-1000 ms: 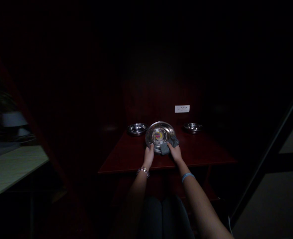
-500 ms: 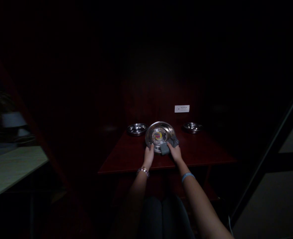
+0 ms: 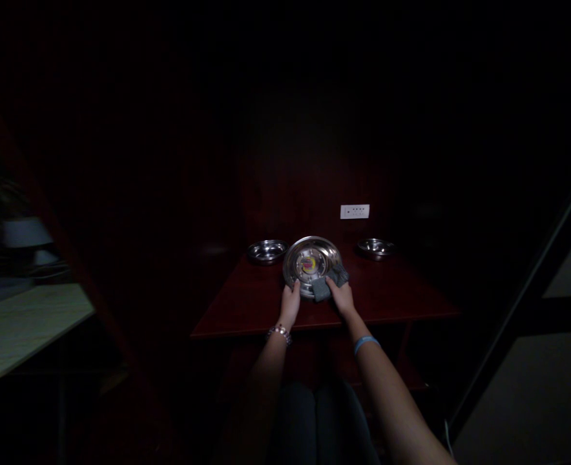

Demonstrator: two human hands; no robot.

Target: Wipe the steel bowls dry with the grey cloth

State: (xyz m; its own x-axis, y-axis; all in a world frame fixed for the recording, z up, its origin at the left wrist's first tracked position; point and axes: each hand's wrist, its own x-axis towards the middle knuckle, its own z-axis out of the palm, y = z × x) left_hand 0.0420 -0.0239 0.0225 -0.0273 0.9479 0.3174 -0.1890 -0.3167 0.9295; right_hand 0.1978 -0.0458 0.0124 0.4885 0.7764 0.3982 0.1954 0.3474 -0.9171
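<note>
A shiny round steel plate (image 3: 334, 253) with a yellow and red label at its centre is tilted up toward me over the table. My left hand (image 3: 290, 303) grips its lower left rim, thumb on the inner face and fingers hidden behind. At the lower right rim, my right hand (image 3: 342, 298) is closed on a grey cloth (image 3: 321, 289), pressing it against the plate with the thumb on top. Part of the cloth spreads over the rim to the right.
The dark red table (image 3: 247, 303) also bears one steel bowl (image 3: 267, 252) at back left and another steel bowl (image 3: 375, 248) at back right. A white socket panel (image 3: 354, 212) is on the wall behind. A pale tabletop (image 3: 28, 323) stands at far left.
</note>
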